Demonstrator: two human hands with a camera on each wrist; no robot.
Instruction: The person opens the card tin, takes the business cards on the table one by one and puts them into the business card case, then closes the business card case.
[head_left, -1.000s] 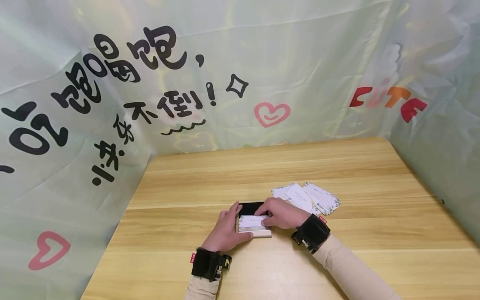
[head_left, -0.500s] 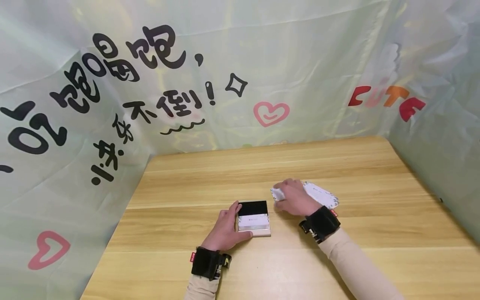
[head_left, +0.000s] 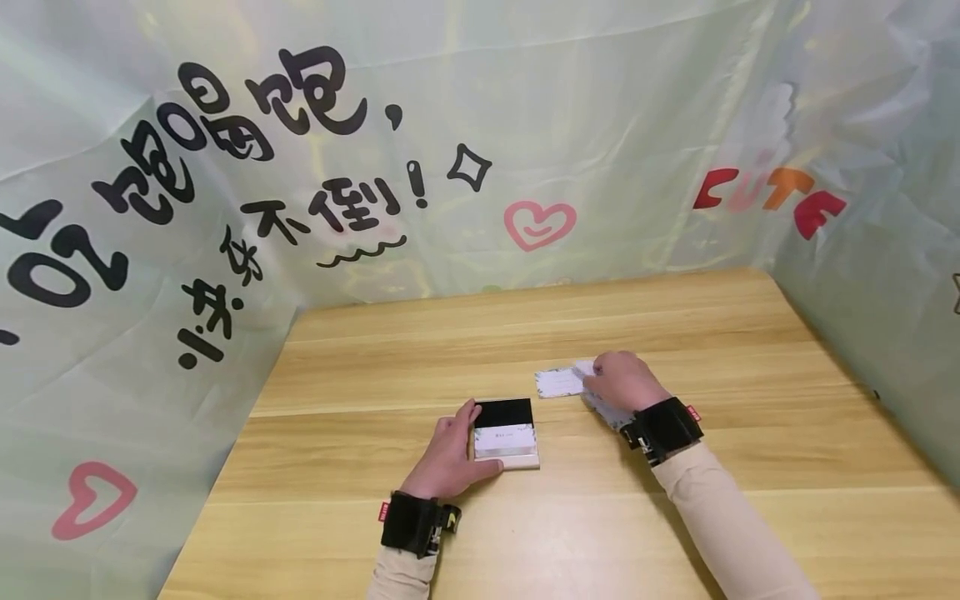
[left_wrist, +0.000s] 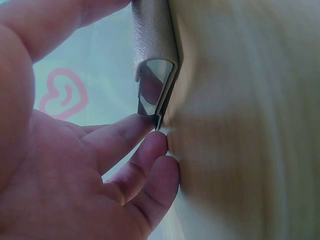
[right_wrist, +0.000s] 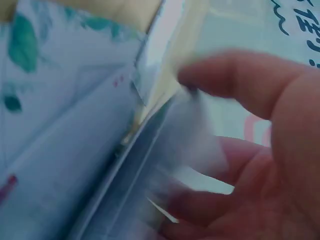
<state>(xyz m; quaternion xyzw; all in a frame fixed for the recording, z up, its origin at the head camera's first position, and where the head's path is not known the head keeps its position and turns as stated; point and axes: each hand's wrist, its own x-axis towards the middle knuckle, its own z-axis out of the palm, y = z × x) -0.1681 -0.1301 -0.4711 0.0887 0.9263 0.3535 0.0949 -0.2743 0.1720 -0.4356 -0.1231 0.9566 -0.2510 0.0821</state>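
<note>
My left hand (head_left: 447, 464) grips the left side of a card case (head_left: 504, 412), thumb at its near edge and fingers at its far left. Its inside is black, with a white leaf-printed card (head_left: 505, 438) lying in the lower part. In the left wrist view the beige cover (left_wrist: 154, 30) and a shiny metallic end show. My right hand (head_left: 628, 382), to the right, pinches a card (right_wrist: 192, 135), blurred in the right wrist view. Beneath that hand lie more leaf-printed cards (head_left: 609, 412), partly hidden; one card (head_left: 557, 383) lies just left of it.
The wooden table (head_left: 360, 367) carries the case and cards. A pale fabric backdrop (head_left: 622, 125) with lettering and hearts stands behind it and along both sides.
My right hand has left the case and moved right and away to the loose cards, where it now pinches one. The left hand keeps its grip on the card case.
</note>
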